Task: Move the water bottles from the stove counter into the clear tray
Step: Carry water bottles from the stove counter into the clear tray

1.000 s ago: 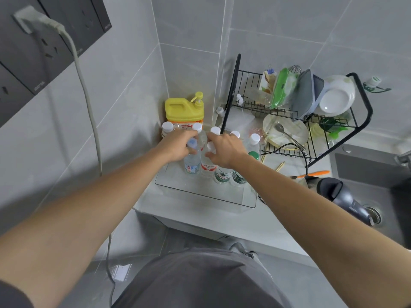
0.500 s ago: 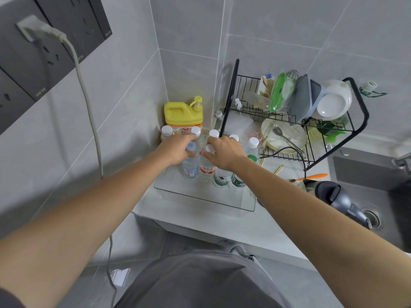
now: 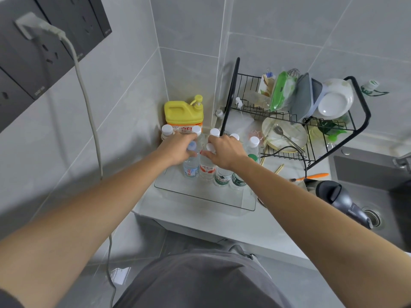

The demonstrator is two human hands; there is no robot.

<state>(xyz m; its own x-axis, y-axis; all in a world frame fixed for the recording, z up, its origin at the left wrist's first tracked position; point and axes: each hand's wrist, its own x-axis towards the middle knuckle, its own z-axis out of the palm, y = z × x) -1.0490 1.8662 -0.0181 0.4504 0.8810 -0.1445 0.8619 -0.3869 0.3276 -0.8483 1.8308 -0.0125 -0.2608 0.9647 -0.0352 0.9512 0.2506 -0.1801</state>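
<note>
Several water bottles are standing upright in the clear tray [image 3: 200,196], which is sitting on the surface [image 3: 200,221] near its far left corner, where the two tiled walls are meeting. Going from the left, a grey cable [image 3: 89,107] is hanging down the wall from a dark socket panel [image 3: 44,52], and a yellow pump jug [image 3: 183,113] is standing in the corner just behind the tray, with a white-capped bottle [image 3: 167,130] showing at the tray's far left. The left hand [image 3: 178,148] is curling its fingers around the shoulder of the blue-labelled bottle [image 3: 191,168], just under its pale blue cap, in the front row of the tray. Just beside it, the red-labelled bottle [image 3: 208,167] is standing with the right hand [image 3: 224,150] closing its thumb and fingers on its neck below the white cap. Two green-labelled bottles [image 3: 222,177] are touching it on the right, partly hidden under the right wrist, and more white caps are showing behind both hands in the back row. To the right of the tray a black wire dish rack [image 3: 311,121] is holding plates, lids and a spoon, an orange-handled tool [image 3: 311,176] is lying on the surface in front of it, and a grey hair dryer [image 3: 340,196] is resting at the edge of the sink [image 3: 364,172] at the far right.
</note>
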